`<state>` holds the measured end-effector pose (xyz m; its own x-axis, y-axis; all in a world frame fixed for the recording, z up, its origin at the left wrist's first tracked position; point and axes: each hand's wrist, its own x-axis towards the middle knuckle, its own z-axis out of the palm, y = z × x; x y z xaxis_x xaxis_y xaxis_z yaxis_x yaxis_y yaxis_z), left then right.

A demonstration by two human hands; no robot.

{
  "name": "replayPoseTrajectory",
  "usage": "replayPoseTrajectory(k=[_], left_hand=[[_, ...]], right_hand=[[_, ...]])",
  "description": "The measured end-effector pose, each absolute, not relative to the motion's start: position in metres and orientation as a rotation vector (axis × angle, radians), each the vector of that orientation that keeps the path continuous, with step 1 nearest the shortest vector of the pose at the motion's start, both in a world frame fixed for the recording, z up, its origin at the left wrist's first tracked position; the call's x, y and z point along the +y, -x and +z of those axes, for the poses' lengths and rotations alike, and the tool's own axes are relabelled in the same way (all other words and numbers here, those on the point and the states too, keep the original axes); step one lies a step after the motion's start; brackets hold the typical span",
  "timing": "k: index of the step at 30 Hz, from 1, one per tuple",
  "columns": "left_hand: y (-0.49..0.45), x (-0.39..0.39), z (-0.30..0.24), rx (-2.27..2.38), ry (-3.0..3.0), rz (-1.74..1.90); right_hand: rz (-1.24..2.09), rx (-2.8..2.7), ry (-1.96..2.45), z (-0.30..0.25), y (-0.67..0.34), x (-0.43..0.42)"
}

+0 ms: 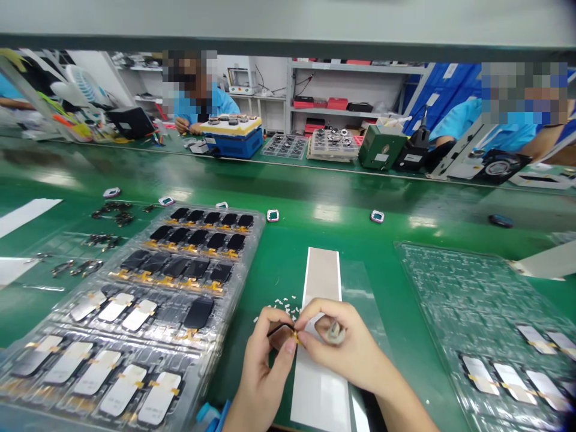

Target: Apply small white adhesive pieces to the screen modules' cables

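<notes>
My left hand [265, 366] is closed, pinching a small dark display screen [279, 337] by its edges. My right hand [348, 348] closes thumb and forefinger on the orange flex cable [296, 336] at the screen's right end. A pale, blunt-ended object [335, 333], not clear in kind, rests in the curl of the right fingers. Both hands are over a long white strip of paper [320, 393]. Just behind the fingers, several tiny white pieces [282, 302] lie scattered on the green mat.
At left, a clear tray [252, 240] carries rows of black and silver-backed screens. Another clear tray [443, 300] at right holds several silver-backed screens. Small watch-like cases [273, 215] sit in a line behind. Across the bench, people in blue work beside a blue box [238, 144].
</notes>
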<state>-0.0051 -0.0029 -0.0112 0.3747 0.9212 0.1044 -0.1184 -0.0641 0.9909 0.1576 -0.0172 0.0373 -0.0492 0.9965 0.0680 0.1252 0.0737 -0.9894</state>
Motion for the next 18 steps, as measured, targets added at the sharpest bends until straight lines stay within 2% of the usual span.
replayPoseTrajectory(k=[7, 18], left_hand=[[0.0052, -0.0012, -0.0167, 0.795, -1.424, 0.992], [0.0046, 0.0010, -0.0153, 0.792, -1.509, 0.983]], right_hand=[[0.819, -1.541, 1.196, 0.0326, -0.1557, -0.0170], [0.758, -1.601, 1.034, 0.0287, -0.1555, -0.0173]])
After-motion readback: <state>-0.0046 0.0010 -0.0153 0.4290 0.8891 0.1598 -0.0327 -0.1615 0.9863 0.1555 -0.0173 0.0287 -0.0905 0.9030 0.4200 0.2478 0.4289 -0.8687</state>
